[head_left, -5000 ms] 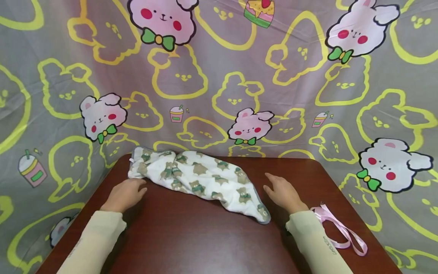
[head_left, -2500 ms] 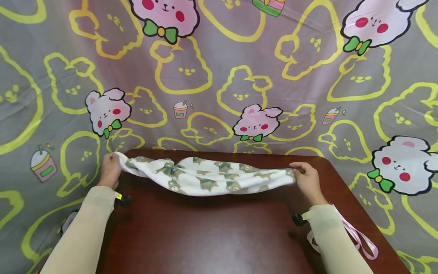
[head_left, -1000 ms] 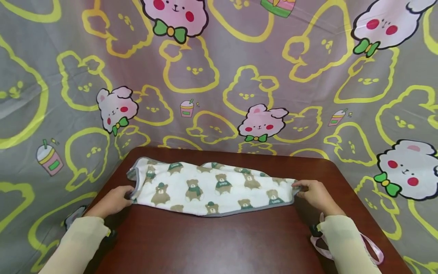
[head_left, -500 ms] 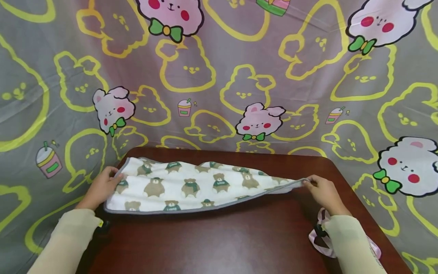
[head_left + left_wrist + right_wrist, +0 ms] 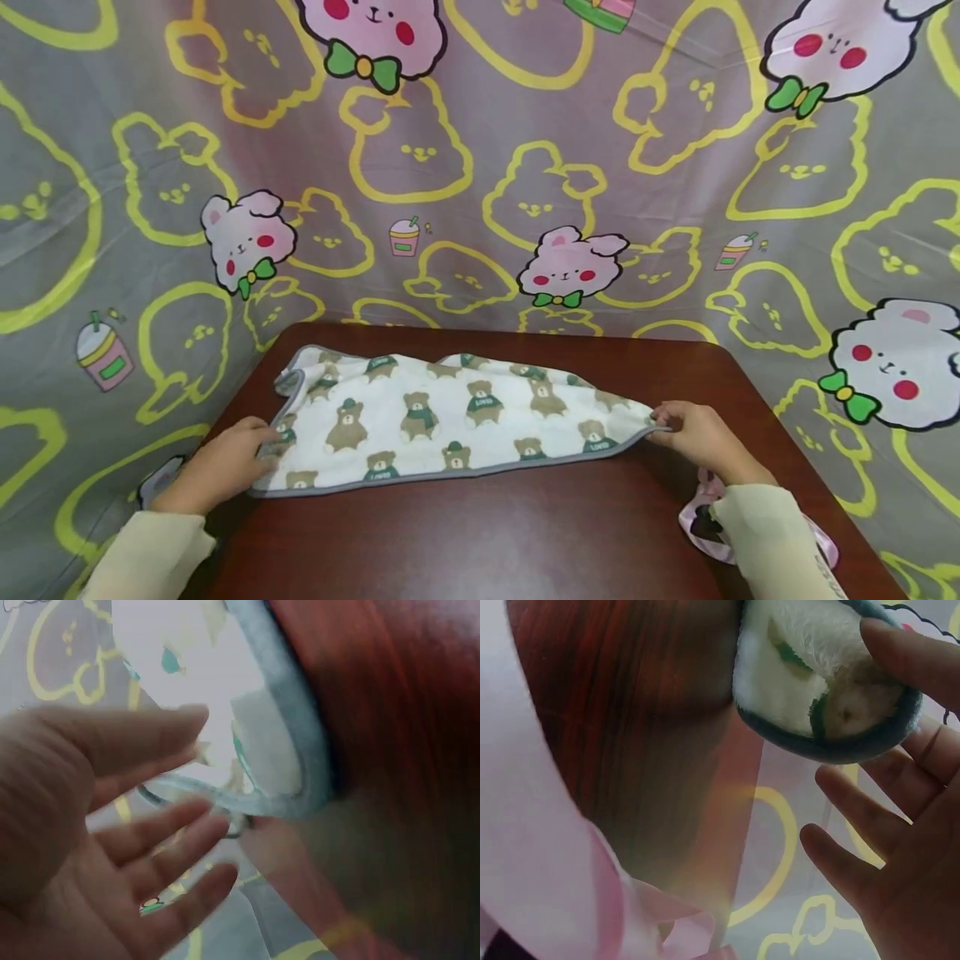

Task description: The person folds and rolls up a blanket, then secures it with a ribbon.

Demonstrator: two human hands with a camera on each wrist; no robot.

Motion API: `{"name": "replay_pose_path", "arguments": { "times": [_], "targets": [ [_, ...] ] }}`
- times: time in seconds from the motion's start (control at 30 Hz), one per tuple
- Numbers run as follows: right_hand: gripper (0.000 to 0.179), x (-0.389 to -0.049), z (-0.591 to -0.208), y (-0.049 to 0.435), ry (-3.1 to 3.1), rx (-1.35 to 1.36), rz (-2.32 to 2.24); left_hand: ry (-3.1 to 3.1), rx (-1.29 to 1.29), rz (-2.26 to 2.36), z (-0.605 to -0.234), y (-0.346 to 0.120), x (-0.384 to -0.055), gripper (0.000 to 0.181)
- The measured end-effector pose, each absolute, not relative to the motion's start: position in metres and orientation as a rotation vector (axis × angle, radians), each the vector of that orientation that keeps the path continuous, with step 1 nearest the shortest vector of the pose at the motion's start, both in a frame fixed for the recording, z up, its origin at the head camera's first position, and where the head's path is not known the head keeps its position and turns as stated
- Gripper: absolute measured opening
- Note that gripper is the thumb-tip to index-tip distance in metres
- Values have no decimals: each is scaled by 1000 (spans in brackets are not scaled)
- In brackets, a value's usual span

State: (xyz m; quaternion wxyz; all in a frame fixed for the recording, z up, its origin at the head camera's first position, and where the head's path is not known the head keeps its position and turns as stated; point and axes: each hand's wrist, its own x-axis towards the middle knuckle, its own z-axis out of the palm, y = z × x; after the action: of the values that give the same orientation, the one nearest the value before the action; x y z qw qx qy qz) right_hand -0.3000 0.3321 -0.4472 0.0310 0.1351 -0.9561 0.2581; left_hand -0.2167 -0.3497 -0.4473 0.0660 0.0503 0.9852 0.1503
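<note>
A white plush towel (image 5: 442, 425) with brown bears and grey edging lies partly spread across the table, its far side rumpled and its far left corner turned over. At its near left corner is my left hand (image 5: 221, 462). The left wrist view has the thumb and fingers of that left hand (image 5: 82, 825) apart, beside the towel edge (image 5: 285, 697) with nothing pinched. My right hand (image 5: 705, 437) pinches the right corner between thumb and forefinger. In the right wrist view the other fingers of the right hand (image 5: 907, 847) are spread below the towel corner (image 5: 832, 697).
A looped pink ribbon (image 5: 705, 533) lies at the right of the brown table (image 5: 480, 542), partly under my right forearm. Behind and beside the table hangs a grey curtain (image 5: 465, 225) with cartoon rabbits.
From a rumpled bundle the towel was gripped at both ends, lifted, and laid down wider. In the last half second the left corner came down nearer me and my left hand let go.
</note>
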Motion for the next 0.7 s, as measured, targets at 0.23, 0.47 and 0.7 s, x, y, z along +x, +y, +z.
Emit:
{"name": "replay_pose_path", "arguments": {
  "times": [0.23, 0.47, 0.7],
  "targets": [
    [21, -293, -445, 326, -2948, 542, 721, 2895, 245, 383, -450, -338, -201, 38],
    [38, -289, -449, 322, -2847, 634, 706, 2970, 311, 200, -454, -337, -197, 28],
    [38, -279, -456, 318, -2743, 524, 985, 3161, 449, 110, -463, -344, -196, 27]
  ]
}}
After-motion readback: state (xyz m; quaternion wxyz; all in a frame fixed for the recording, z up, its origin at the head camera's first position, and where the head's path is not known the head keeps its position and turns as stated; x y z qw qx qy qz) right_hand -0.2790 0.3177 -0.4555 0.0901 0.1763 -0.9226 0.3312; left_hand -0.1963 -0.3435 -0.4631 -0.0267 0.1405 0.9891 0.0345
